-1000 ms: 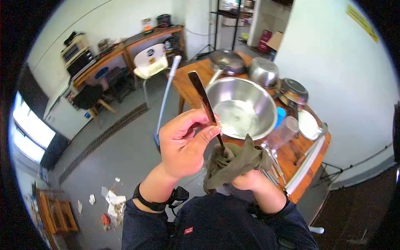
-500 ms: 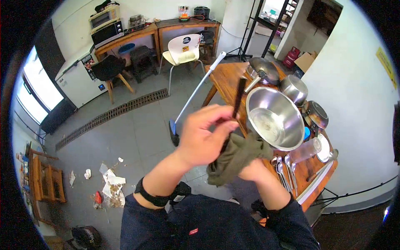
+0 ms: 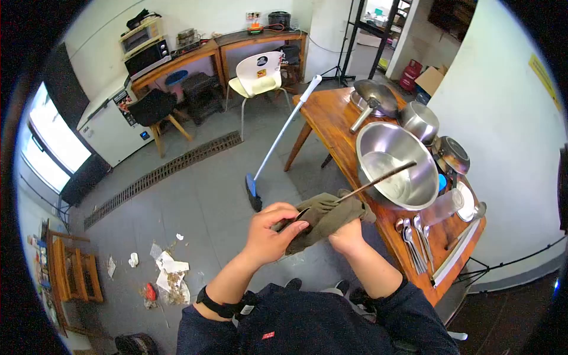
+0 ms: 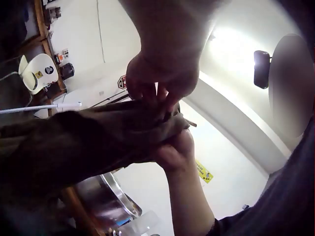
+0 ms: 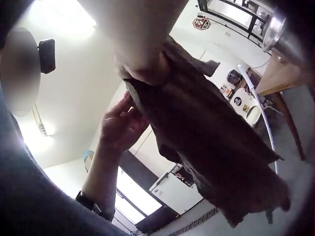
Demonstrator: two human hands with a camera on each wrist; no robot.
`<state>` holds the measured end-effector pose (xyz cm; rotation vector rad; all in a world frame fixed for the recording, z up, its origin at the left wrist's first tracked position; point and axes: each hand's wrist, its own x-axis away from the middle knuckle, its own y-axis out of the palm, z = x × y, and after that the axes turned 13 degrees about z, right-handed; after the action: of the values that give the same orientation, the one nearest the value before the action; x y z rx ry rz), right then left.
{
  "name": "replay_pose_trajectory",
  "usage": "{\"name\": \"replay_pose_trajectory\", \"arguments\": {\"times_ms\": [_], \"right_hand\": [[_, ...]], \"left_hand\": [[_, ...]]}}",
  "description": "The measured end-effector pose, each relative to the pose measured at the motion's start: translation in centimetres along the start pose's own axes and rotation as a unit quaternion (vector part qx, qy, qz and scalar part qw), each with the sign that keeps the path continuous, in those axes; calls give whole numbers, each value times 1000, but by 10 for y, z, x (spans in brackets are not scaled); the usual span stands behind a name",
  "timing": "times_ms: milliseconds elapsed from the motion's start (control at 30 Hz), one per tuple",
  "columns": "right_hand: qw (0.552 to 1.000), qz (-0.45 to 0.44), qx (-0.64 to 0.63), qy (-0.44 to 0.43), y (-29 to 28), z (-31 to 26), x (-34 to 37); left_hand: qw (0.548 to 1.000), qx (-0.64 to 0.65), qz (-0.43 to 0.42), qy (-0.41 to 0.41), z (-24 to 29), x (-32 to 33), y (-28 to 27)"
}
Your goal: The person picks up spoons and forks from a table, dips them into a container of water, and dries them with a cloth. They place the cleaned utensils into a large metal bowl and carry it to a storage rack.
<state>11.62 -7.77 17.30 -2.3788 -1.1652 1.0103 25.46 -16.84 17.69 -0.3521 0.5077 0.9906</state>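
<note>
- The long dark utensil [image 3: 384,177] no longer stands up to the left of the large steel basin [image 3: 425,168]; it now slants right from the cloth [image 3: 331,222], its far tip over that basin.
- My left hand [image 3: 267,234] no longer pinches that raised end; lower and farther from the basin, it now pinches the cloth's left end.

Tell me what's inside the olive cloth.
A thin dark stick runs into the olive cloth, one end showing. Inside the folds it is covered, as are the fingers of the right hand.
</note>
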Motion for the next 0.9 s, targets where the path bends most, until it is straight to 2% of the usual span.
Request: {"name": "replay_pose_trajectory", "arguments": {"times_ms": [33,100,167,233,333,433,500,533,567,600,633,700,767,800,833,867,900], "right_hand": [[999,13,-47,25,-1,-2,0],[998,22,-49,25,-5,-5,0],[1000,15,-10,2,-9,-3,-1],[996,-13,71,-43,-12,4,-1],[983,54,143,-102,-20,2,7],[992,83,76,62,-33,10,12],[979,160,-72,100,-39,36,16],[970,200,-88,106,-44,42,18],[933,222,-244,145,-52,44,23],[867,251,-393,176,-61,36,24],[825,265,-469,169,-71,30,25],[635,320,-669,215,-93,39,34],[775,410,-439,195,-119,45,52],[723,440,-484,221,-137,53,63],[666,454,-554,209,-153,53,77],[661,477,-531,233,-167,53,92],[654,499,-506,259,-180,54,107]], "left_hand": [[995,48,5,-88,0,0,1],[954,138,10,-265,3,3,4],[987,38,-10,-159,4,0,6],[997,-58,-29,-45,6,-4,10],[994,-103,-26,-4,7,-5,16],[993,-113,-25,7,0,-4,14],[991,-126,-27,20,-3,-3,12],[989,-140,-32,35,-3,-3,12],[986,-155,-38,50,-4,-2,11],[985,-163,-33,54,-4,-1,10],[983,-170,-28,59,-4,-1,9],[981,-182,-16,67,-10,-3,6],[978,-193,-6,74,-21,-9,-1],[978,-201,-11,53,-23,-17,-3],[977,-208,-17,34,-23,-27,-3],[976,-216,-22,13,-24,-37,-1],[975,-217,-38,27,-27,-49,5]]}}
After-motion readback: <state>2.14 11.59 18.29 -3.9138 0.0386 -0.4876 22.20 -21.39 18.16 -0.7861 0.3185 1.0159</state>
